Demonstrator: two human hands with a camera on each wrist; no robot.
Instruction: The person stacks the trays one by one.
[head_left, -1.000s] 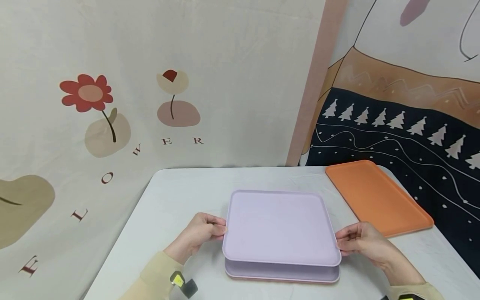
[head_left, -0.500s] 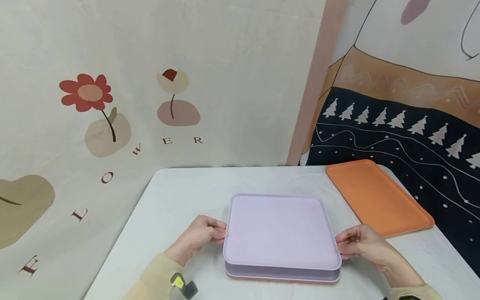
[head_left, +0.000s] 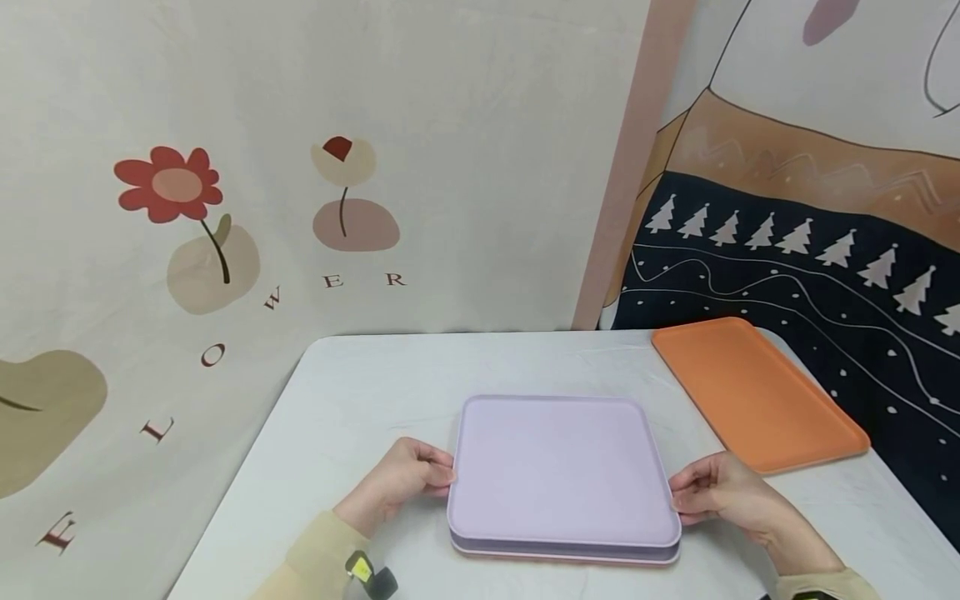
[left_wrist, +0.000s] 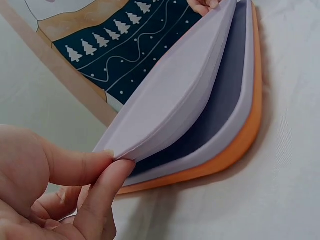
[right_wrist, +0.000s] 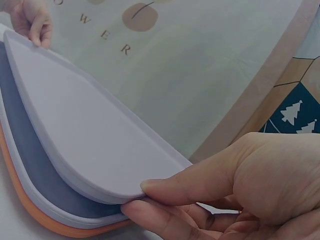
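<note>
My left hand [head_left: 408,477] pinches the left rim of a lilac tray [head_left: 566,471] between thumb and fingers. On its opposite side my right hand [head_left: 723,489] grips the right rim the same way. Both wrist views show this tray raised over a second lilac tray [left_wrist: 247,60], with a dark, shaded gap between them. Beneath that lies a tray with an orange edge [left_wrist: 220,165], close against the second one. In the head view only a narrow band of the lower trays shows along the front.
A rectangular orange tray [head_left: 757,396] lies at an angle on the right side of the white table [head_left: 375,383]. Behind the table hang a cream cloth [head_left: 480,167] printed with flowers and a dark cloth [head_left: 750,275] printed with white trees.
The upper lilac tray has come down, with both hands moving down along with it. The gap above the second tray has narrowed. The separate orange tray has stayed in place.
</note>
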